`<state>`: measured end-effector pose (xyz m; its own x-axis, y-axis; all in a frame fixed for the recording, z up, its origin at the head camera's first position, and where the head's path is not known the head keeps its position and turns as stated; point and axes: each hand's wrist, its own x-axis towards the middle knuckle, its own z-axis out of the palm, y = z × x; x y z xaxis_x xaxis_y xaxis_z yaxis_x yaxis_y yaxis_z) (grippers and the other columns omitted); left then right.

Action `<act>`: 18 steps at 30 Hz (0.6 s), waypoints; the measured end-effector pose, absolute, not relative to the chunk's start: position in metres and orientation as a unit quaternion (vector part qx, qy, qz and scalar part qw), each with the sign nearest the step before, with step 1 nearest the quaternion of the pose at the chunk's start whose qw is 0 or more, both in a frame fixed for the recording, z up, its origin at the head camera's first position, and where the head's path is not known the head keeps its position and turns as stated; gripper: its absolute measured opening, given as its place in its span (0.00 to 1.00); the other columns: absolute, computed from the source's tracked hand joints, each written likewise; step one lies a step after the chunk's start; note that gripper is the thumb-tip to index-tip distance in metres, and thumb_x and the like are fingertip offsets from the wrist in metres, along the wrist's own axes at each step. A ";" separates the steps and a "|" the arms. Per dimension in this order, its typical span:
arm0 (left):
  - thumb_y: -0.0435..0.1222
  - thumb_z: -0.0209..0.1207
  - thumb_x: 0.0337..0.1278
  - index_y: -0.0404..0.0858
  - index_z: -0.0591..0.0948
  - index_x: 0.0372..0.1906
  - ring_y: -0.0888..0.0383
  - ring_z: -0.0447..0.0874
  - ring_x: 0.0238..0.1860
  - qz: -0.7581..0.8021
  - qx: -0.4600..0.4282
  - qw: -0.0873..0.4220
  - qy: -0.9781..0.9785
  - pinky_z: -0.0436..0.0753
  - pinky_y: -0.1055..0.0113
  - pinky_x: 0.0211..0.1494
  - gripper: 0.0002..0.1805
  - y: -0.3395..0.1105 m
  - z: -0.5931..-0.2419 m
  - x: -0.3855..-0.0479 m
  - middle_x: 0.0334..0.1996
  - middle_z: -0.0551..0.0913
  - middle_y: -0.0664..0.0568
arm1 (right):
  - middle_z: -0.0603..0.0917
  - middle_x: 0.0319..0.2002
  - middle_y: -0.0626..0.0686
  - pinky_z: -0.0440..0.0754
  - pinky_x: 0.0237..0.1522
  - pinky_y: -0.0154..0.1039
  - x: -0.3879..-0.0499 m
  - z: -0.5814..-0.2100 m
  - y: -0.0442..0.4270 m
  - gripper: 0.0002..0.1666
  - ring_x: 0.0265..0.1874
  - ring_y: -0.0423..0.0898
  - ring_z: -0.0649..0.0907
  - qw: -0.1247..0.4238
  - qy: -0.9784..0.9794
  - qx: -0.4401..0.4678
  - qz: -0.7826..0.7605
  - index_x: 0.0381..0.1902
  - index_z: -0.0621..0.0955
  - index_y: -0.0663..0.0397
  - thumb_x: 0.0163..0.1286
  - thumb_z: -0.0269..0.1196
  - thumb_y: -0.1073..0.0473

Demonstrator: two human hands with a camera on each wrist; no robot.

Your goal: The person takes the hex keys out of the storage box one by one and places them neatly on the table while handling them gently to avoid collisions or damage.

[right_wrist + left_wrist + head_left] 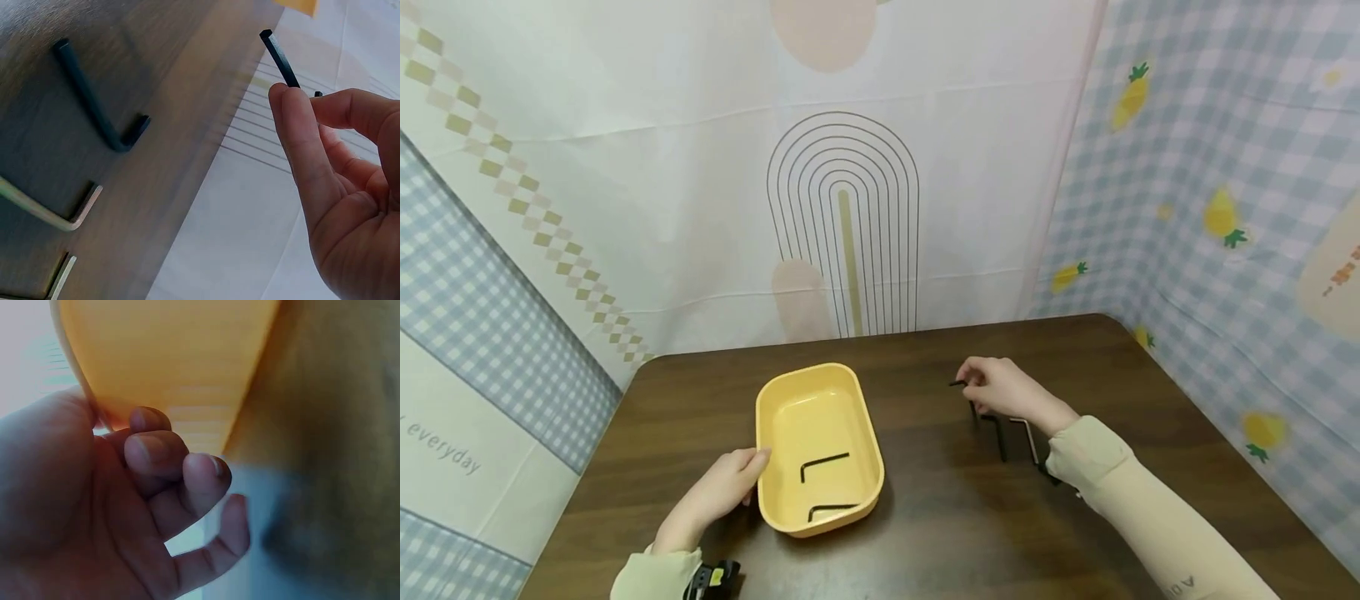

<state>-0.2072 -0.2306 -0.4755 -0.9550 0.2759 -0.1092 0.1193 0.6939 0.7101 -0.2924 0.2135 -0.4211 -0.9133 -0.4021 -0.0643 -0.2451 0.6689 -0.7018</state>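
Between thumb and fingertips, my right hand (1006, 390) pinches a black hex key (279, 57) above the table; the fingers hide its middle. Below that hand, a black hex key (87, 97) and a silvery hex key (70, 224) lie on the wood. A further hex key (60, 277) is cut off at the right wrist view's edge and mostly covered by the sleeve in the head view. My left hand (718, 487) grips the left rim of a yellow tray (857, 410), thumb at the rim, fingers curled against the outer wall. Two black hex keys (825, 460) lie inside the tray.
The dark wooden table (917, 542) has rounded far corners. A printed white cloth (715, 208) hangs behind it, and a blue checked cloth (1187, 275) hangs along the right side. A black device (718, 579) is strapped at the left wrist.
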 end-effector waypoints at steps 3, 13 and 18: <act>0.44 0.43 0.82 0.37 0.76 0.26 0.57 0.70 0.16 0.373 0.112 0.099 0.916 0.72 0.65 0.25 0.25 -0.228 -0.474 -0.209 0.14 0.72 0.52 | 0.82 0.35 0.58 0.85 0.36 0.52 -0.293 -0.423 0.218 0.12 0.28 0.51 0.85 0.104 0.908 -0.173 -0.367 0.52 0.79 0.60 0.73 0.58 0.65; 0.46 0.48 0.79 0.37 0.77 0.27 0.57 0.69 0.16 0.390 0.111 0.097 0.909 0.70 0.66 0.23 0.23 -0.236 -0.473 -0.216 0.14 0.70 0.54 | 0.83 0.33 0.57 0.86 0.37 0.51 -0.296 -0.424 0.225 0.12 0.28 0.47 0.85 0.099 0.906 -0.163 -0.377 0.53 0.78 0.63 0.73 0.59 0.66; 0.47 0.48 0.79 0.37 0.82 0.33 0.58 0.73 0.23 0.393 0.098 0.104 0.908 0.74 0.66 0.31 0.22 -0.240 -0.472 -0.220 0.19 0.76 0.54 | 0.82 0.31 0.55 0.86 0.36 0.50 -0.298 -0.428 0.227 0.13 0.27 0.47 0.85 0.103 0.906 -0.152 -0.380 0.53 0.78 0.65 0.73 0.58 0.66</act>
